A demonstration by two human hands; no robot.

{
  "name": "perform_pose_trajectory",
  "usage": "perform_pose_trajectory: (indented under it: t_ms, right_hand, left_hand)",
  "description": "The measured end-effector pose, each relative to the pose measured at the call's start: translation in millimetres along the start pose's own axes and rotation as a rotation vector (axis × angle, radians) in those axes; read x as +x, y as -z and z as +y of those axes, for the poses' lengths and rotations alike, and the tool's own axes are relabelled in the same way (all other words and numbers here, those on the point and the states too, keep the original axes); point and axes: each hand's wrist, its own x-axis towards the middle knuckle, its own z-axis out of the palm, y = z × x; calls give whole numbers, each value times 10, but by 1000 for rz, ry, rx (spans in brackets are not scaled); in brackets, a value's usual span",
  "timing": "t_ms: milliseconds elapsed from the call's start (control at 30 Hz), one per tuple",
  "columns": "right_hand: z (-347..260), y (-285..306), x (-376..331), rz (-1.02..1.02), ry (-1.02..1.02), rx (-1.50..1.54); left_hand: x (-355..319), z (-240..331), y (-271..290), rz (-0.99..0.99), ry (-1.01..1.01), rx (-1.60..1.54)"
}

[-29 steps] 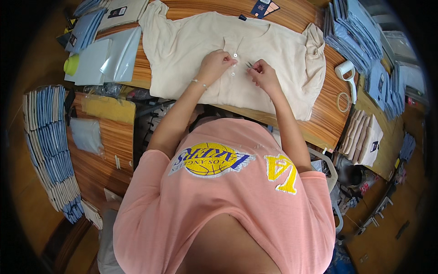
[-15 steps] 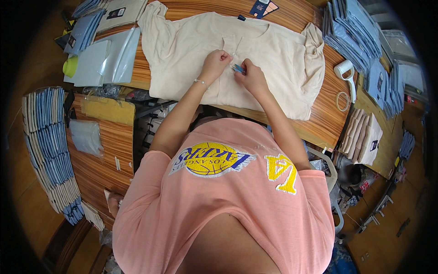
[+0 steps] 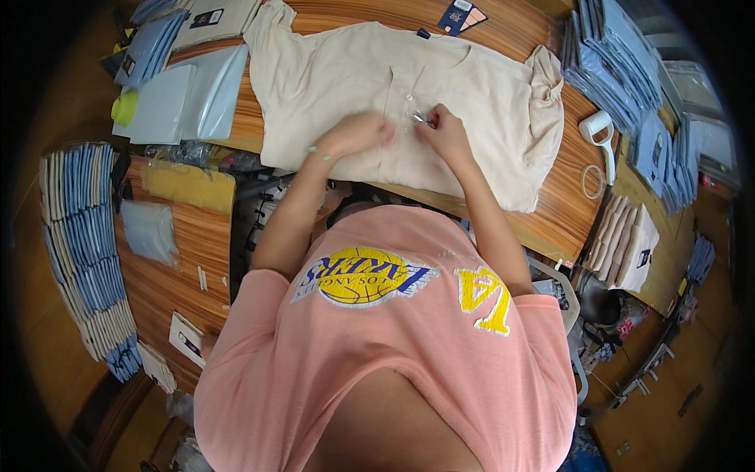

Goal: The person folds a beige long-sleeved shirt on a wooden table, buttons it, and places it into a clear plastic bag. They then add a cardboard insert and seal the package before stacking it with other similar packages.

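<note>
Shifting lower, the left hand [image 3: 354, 135] exposed the buttons [image 3: 409, 97] of the beige shirt [image 3: 334, 75], upper centre, to the small metal tool [image 3: 421, 119] pinched in the fingers of the right hand [image 3: 447, 134]; left-finger state was indeterminable.

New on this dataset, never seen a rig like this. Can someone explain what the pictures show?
There is no machine: a person works with two bare hands. The view comes from the left of two fisheye cameras worn on the person's head, looking down, so straight edges bend near the rim. Picture left is the person's left.

On the wooden table a cream garment lies spread out. To its right are a white roller with a handle and a ring, with stacked blue bundles beyond.

The right hand holds a small metal tool near the garment's buttons. The left hand is over the garment but blurred; I can't tell whether it holds anything.
</note>
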Motion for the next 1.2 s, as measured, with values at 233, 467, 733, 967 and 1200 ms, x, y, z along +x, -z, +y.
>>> perform_pose_trajectory:
  t_ms: [233, 467, 733, 967, 1200]
  right_hand:
    - [241, 205, 55, 38, -96, 155]
    - [107, 128, -23, -19, -45, 103]
    - [-193, -4, 109, 15, 54, -114]
    - [-215, -141, 292, 27, 33, -127]
    - [-4, -8, 216, 76, -15, 95]
  left_hand:
    - [286, -62, 63, 362, -292, -10]
    - [789, -85, -159, 811, -228, -28]
    - [705, -140, -144, 746, -166, -425]
    - [623, -110, -197, 746, -179, -423]
    - [195, -35, -17, 448, -117, -182]
